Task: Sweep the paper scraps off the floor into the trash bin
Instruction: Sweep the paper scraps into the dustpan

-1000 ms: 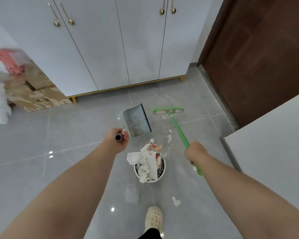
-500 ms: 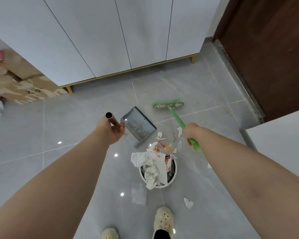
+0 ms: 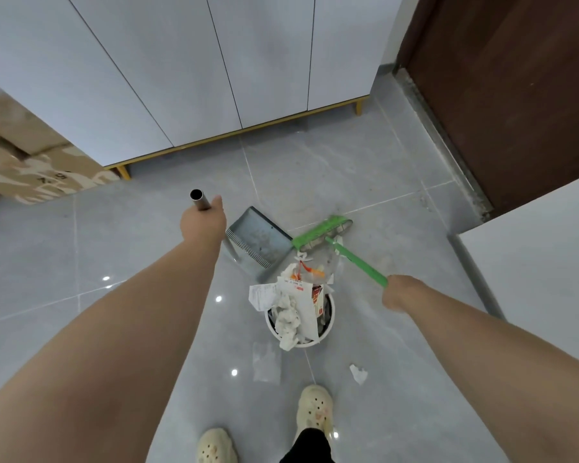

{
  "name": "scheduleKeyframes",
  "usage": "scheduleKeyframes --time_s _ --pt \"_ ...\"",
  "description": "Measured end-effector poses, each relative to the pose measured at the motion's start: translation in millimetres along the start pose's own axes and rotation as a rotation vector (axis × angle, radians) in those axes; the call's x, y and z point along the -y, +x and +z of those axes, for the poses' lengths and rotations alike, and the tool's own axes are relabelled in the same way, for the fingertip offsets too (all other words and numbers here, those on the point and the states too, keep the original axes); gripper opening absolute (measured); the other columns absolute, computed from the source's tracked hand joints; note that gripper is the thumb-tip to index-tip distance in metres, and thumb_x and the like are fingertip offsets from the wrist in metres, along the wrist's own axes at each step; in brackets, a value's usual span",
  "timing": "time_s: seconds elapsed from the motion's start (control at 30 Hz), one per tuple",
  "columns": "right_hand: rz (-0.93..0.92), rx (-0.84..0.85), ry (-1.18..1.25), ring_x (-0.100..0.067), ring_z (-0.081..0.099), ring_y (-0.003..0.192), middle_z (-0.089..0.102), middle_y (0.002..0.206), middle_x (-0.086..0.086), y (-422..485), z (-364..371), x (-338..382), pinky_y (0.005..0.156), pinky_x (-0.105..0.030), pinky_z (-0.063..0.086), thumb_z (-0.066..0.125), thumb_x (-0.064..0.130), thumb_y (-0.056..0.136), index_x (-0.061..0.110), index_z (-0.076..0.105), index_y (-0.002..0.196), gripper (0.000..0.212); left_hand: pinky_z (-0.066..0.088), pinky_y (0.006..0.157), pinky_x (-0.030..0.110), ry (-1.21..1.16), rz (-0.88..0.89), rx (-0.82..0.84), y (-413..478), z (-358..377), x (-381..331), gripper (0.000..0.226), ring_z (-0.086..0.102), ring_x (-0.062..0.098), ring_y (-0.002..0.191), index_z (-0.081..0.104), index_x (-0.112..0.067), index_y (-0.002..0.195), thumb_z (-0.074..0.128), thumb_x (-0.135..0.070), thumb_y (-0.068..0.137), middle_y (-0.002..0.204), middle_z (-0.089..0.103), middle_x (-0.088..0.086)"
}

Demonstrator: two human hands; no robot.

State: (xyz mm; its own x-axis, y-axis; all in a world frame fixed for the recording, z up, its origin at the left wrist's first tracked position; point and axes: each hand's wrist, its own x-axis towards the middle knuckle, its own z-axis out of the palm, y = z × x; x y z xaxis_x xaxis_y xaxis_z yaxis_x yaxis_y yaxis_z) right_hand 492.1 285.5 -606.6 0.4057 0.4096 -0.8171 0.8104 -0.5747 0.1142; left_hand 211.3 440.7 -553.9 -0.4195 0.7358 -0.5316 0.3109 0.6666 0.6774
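Note:
My left hand (image 3: 203,225) grips the metal handle of a grey-blue dustpan (image 3: 259,243), whose pan sits just behind a small white trash bin (image 3: 328,327). The bin overflows with crumpled paper and receipts (image 3: 290,312). My right hand (image 3: 400,292) grips the green handle of a broom (image 3: 321,232); its green head rests by the dustpan's right edge, behind the bin. A white paper scrap (image 3: 358,374) lies on the grey tiles right of my shoe. A clear plastic piece (image 3: 266,360) lies in front of the bin.
White cabinets (image 3: 214,61) on gold legs line the back. A dark brown door (image 3: 515,95) stands at the right, with a white surface (image 3: 542,279) near my right arm. Cardboard boxes (image 3: 30,168) sit at the left. My feet in cream clogs (image 3: 315,409) stand at the bottom.
The view has tilted down and I have stepped closer. The dustpan moved right, nearer the bin, and the broom head swung in against its right edge.

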Motion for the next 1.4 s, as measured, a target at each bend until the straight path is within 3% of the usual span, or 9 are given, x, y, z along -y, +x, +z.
scheduleKeyframes --time_s 0.07,0.2,0.3,0.4,0.6,0.77,0.93,1.2,1.4 --pt "0.031 -0.074 -0.038 -0.025 0.059 0.106 0.058 0.118 -0.007 -7 3 -13 0.080 -0.029 0.047 0.044 0.019 0.093 0.011 0.049 0.130 0.039 0.048 0.085 0.036 -0.088 -0.058 -0.025 -6 -4 -1 0.032 0.058 0.026 0.087 0.060 -0.013 0.098 0.051 -0.043 0.091 0.082 0.056 0.001" --pt "0.007 -0.113 0.072 -0.028 0.060 0.097 0.062 0.113 -0.009 -12 4 -35 0.078 -0.028 0.046 0.051 0.023 0.087 0.012 0.058 0.120 0.036 0.051 0.092 0.039 -0.226 -0.143 -0.101 -12 -19 5 0.046 0.061 0.025 0.090 0.061 -0.011 0.116 0.053 -0.048 0.089 0.086 0.057 0.002" --pt "-0.032 -0.130 0.064 -0.029 0.058 0.091 0.062 0.108 -0.008 -11 -1 -36 0.073 -0.027 0.044 0.049 0.021 0.086 0.013 0.058 0.118 0.034 0.048 0.077 0.033 -0.232 -0.126 -0.174 -18 -31 12 0.040 0.060 0.021 0.083 0.061 -0.015 0.103 0.050 -0.052 0.091 0.085 0.059 0.001" --pt "-0.059 -0.117 0.019 -0.028 0.059 0.102 0.060 0.116 -0.009 -11 0 -20 0.077 -0.027 0.043 0.045 0.019 0.089 0.013 0.057 0.123 0.036 0.042 0.065 0.030 -0.218 -0.089 -0.234 -21 -40 27 0.039 0.059 0.020 0.075 0.059 -0.016 0.084 0.049 -0.053 0.091 0.084 0.062 0.003" --pt "-0.081 -0.104 -0.182 -0.025 0.057 0.111 0.056 0.122 -0.004 -20 35 -17 0.094 -0.035 0.048 0.041 0.019 0.090 0.017 0.044 0.135 0.045 0.044 0.070 0.033 -0.156 -0.053 -0.284 -36 -44 43 0.046 0.054 0.019 0.068 0.043 -0.019 0.062 0.046 -0.052 0.094 0.065 0.047 -0.003" --pt "-0.091 -0.195 -0.399 -0.018 0.057 0.113 0.055 0.125 0.001 -32 41 -39 0.082 -0.028 0.045 0.042 0.017 0.094 0.019 0.036 0.140 0.047 0.040 0.070 0.033 -0.132 -0.036 -0.310 -50 -52 50 0.048 0.049 0.021 0.070 0.038 -0.017 0.060 0.045 -0.050 0.095 0.064 0.043 -0.001" --pt "-0.042 -0.169 -0.391 -0.018 0.053 0.120 0.050 0.133 0.000 -51 76 -56 0.092 -0.027 0.045 0.042 0.020 0.096 0.017 0.028 0.146 0.051 0.040 0.069 0.034 -0.127 0.005 -0.320 -67 -71 63 0.048 0.048 0.022 0.069 0.037 -0.017 0.061 0.043 -0.049 0.096 0.064 0.042 0.000" --pt "0.057 -0.081 -0.204 -0.019 0.059 0.110 0.058 0.120 -0.003 -106 168 -75 0.090 -0.028 0.048 0.041 0.016 0.095 0.011 0.049 0.129 0.035 0.043 0.072 0.035 -0.101 0.084 -0.288 -123 -107 126 0.048 0.051 0.024 0.073 0.039 -0.016 0.061 0.042 -0.049 0.096 0.063 0.043 0.000" --pt "0.064 0.026 -0.177 -0.020 0.059 0.109 0.058 0.121 -0.005 -170 256 -90 0.086 -0.027 0.049 0.041 0.016 0.094 0.007 0.051 0.130 0.038 0.042 0.075 0.033 -0.098 0.060 -0.241 -175 -141 198 0.048 0.050 0.023 0.075 0.037 -0.017 0.061 0.043 -0.051 0.095 0.067 0.044 -0.001"
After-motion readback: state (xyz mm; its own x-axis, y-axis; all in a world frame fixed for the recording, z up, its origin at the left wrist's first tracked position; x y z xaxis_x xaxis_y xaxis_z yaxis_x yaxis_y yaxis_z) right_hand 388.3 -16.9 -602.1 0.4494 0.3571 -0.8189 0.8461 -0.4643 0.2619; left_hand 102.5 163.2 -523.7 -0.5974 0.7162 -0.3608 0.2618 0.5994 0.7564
